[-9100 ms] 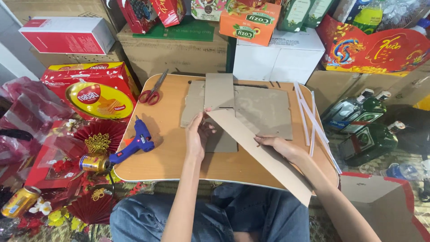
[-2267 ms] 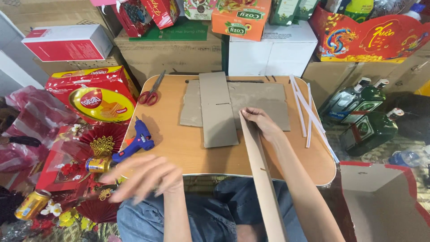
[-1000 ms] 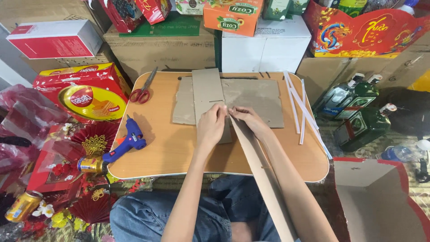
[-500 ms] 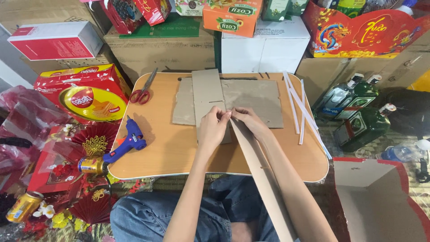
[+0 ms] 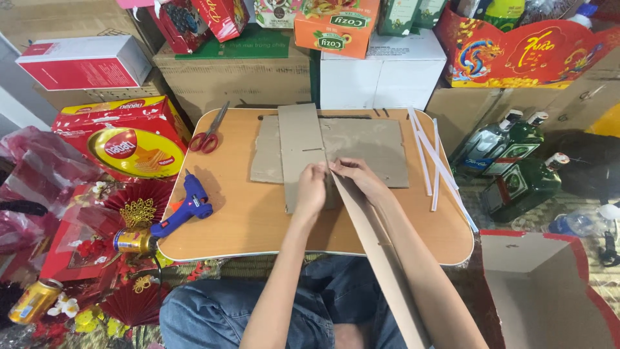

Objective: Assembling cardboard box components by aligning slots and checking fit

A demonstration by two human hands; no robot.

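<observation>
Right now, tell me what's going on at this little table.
A seated person presses both hands, left hand and right hand, together where a long cardboard strip meets an upright cardboard strip lying over a flat cardboard sheet. A blue glue gun and red scissors lie untouched on the wooden table.

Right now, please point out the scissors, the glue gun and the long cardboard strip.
scissors (image 5: 208,134), head view, red handles.
glue gun (image 5: 187,205), head view, blue body.
long cardboard strip (image 5: 381,258), head view, middle of strip.

Bright, even light (soft shadows), sharp, slight edge distortion.
</observation>
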